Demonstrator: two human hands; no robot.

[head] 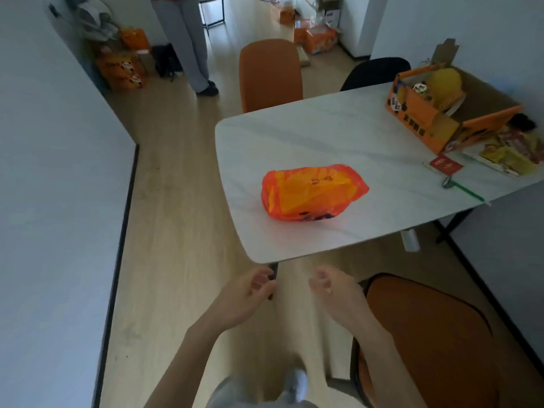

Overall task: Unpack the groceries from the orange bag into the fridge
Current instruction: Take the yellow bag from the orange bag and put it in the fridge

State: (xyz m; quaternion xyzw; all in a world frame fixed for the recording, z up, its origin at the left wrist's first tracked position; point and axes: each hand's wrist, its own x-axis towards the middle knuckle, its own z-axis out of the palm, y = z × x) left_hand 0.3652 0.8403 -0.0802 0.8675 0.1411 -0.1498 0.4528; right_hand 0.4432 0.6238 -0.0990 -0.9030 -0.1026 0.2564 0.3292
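Observation:
An orange plastic bag point(313, 191), bulging and lying on its side, rests on the white marble-look table point(368, 136) near the table's near-left corner. My left hand point(247, 293) and my right hand point(335, 293) hover side by side below the table's near edge, a short way from the bag. Both hands hold nothing, with the fingers loosely curled and apart. No fridge is in view.
An orange chair point(435, 340) stands at my right, another orange chair point(270, 75) and a black chair point(375, 72) at the table's far side. An open orange cardboard box point(435, 113) and snack packets point(509, 151) sit on the table's right. A person point(188, 45) stands at the back by stacked orange boxes point(120, 69).

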